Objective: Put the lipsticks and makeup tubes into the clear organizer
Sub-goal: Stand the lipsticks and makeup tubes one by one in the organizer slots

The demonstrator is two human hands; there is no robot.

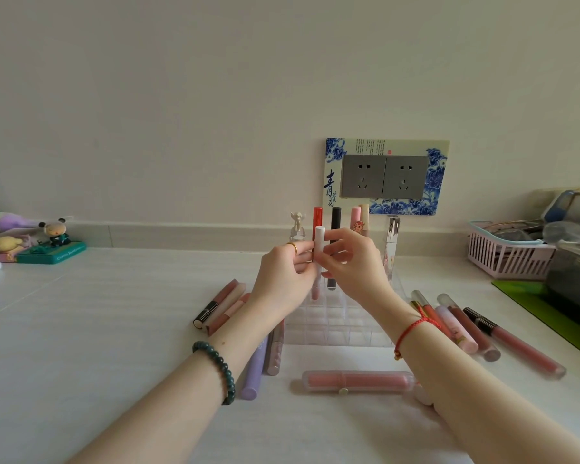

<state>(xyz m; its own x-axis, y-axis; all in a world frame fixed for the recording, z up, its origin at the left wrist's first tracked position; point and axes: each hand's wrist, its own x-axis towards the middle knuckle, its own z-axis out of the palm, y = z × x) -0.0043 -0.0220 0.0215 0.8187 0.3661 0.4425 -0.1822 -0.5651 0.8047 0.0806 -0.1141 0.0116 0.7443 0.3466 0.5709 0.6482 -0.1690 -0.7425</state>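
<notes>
Item: white tube [318, 242], centre of the frame, held upright with its long axis vertical; its top end showed above the fingers and its lower end was hidden behind them. Holders: left hand [283, 276] and right hand [352, 259], brought together, each pinching the tube from its own side, so neither was nearer than the other. Destination: clear organizer [339, 326], a grid of open-topped cells on the counter [114, 313], directly below the hands and just beyond the wrists. Standing tubes showed only in its rear cells: a red tube [317, 216], a black tube [336, 222] and a pink tube [355, 219], just behind the held one. Judgement: the tube was already in line with the cells, so the coming move called for a straight descent, not a turn. Outstanding stock, lying flat on the counter: a group of tubes [220, 308] left of the organizer, a purple tube [256, 370] at its lower left corner, a pink case [355, 380] in front, and a row of tubes [476, 326] at right.
</notes>
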